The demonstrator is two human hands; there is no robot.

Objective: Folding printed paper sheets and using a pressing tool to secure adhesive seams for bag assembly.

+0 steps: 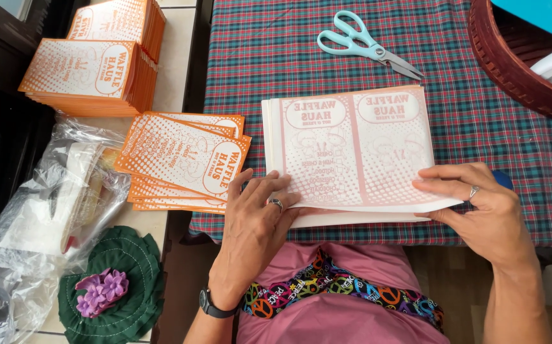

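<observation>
Head view, left hand (254,220) flat and right hand (480,204) pinching paper stack (352,150); scissors (368,46), orange sheets (183,162) beside

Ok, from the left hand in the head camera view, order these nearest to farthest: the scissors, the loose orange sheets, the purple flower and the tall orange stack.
From the left hand:
1. Loose orange sheets, just to its left, by the fingertips.
2. Purple flower, lower left on the green doily.
3. Tall orange stack, upper left.
4. Scissors, top of the checked tablecloth; their distance is close to the stack's, so that order is uncertain.
</observation>
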